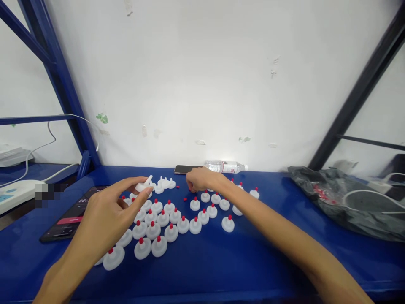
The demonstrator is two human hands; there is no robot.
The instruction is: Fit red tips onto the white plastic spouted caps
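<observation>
Here in the left hand (117,207), a white cap (144,184) is pinched between thumb and fingers, its bare nozzle tilted up toward one o'clock, lifted clear of the blue tabletop (253,270)! Just beside it, at three o'clock, a cluster of bare caps (166,183) is bunched together.

Over to the right hand (198,179): its fingers are curled downward and drawn close together, with a fleck of red glimpsed by the fingertips. Whether anything is gripped there cannot be told. Near that hand, two loose red tips (185,199) are strewn, one at eight o'clock, the other at nine.

And below, what a spread! Red-tipped caps (171,232) are ranged from six o'clock of the right hand round to the left hand's edge, mostly stood upright, some partly hidden by the arms. At the right hand's two o'clock, a clear bottle (226,166) is laid on its side; at eleven, a phone (186,169) is set flat. A larger lit phone (74,213) is placed at the left hand's nine o'clock.
</observation>
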